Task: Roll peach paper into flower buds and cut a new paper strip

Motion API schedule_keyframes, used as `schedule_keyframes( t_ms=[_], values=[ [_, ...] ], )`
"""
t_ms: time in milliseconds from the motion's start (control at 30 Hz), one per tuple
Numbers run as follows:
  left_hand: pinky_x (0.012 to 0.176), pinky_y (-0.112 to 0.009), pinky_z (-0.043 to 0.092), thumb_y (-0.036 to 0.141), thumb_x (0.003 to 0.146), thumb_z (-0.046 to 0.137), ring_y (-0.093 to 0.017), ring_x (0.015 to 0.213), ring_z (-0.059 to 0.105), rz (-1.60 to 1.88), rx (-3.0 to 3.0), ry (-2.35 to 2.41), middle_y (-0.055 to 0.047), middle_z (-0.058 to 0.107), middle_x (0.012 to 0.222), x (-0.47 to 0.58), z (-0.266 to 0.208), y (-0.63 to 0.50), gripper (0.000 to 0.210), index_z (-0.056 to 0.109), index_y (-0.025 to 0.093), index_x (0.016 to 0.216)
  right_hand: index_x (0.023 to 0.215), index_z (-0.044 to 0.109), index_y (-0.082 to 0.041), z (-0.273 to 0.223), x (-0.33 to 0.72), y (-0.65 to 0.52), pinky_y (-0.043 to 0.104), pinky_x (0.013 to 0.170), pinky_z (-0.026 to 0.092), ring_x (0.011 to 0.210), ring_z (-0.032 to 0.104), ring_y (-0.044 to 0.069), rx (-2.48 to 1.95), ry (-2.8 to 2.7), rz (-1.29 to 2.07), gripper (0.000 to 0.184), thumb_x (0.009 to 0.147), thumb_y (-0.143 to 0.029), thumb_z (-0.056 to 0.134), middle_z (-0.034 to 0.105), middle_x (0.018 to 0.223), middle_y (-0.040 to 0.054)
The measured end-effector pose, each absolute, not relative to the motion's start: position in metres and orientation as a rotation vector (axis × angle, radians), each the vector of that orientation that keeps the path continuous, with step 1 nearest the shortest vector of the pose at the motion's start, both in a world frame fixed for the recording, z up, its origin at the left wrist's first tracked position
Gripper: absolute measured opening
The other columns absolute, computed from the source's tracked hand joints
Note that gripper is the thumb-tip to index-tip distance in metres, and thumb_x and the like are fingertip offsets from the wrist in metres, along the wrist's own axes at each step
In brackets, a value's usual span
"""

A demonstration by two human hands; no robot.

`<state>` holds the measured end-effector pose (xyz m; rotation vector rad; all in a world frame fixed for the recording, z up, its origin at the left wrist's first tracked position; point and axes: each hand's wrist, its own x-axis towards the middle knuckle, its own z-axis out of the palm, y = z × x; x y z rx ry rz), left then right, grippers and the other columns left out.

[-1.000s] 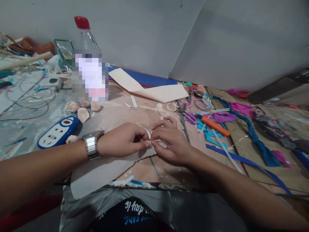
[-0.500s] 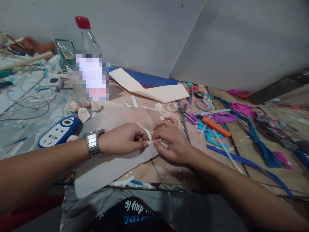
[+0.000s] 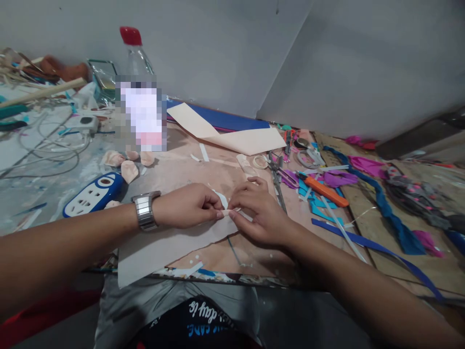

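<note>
Between the thumb and fingers of my left hand (image 3: 192, 206) is one end of a small pale strip (image 3: 225, 213), pinched low over the table. My right hand (image 3: 257, 211) pinches the other end with thumb and forefinger; its other fingers are curled loosely above. The strip is thin, and its material is hard to tell. A pale sheet (image 3: 152, 254) lies under my left hand and forearm, reaching over the table's front edge. A small white piece (image 3: 221, 198) shows just behind the fingertips, partly hidden by them.
Left of my hands are a blue-and-white power strip (image 3: 95, 195) and several pale petal-like pieces (image 3: 130, 171). Behind stand a red-capped bottle (image 3: 131, 36) and a folded cream strip (image 3: 254, 141). An orange utility knife (image 3: 323, 189), scissors (image 3: 281, 170) and blue scraps (image 3: 319, 211) lie right.
The view has shifted slightly, so most things sit a little farther right. Both hands keep their pinch on the pale strip, and more of it shows between the fingertips.
</note>
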<state>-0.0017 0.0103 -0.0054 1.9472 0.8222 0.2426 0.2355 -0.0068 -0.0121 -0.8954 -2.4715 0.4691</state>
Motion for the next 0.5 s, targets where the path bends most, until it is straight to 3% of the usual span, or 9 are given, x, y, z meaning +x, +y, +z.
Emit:
schedule_keyframes(
  t_ms=[267,500],
  values=[
    [0.057,-0.025,0.026,0.049,0.097,0.058,-0.01,0.06,0.036,0.249,1.85,0.817,0.004,0.045,0.062,-0.0004,-0.0073,0.0086,0.042,0.061,0.015,0.074,0.092,0.07,-0.022,-0.0154,0.2351,-0.0049,0.05,0.109,0.03,0.092,0.066,0.021,-0.886,-2.44,0.406,0.007,0.096,-0.022,0.065,0.075,0.086,0.0018],
    [0.06,-0.025,0.031,0.042,0.1,0.051,-0.012,0.064,0.041,0.196,1.835,0.771,0.002,0.052,0.067,-0.0015,-0.0091,0.0107,0.035,0.061,0.015,0.079,0.097,0.074,-0.025,-0.018,0.2359,-0.0053,0.051,0.114,0.026,0.09,0.068,0.019,-0.821,-2.43,0.426,0.007,0.098,-0.026,0.067,0.077,0.087,-0.0005]
  ],
)
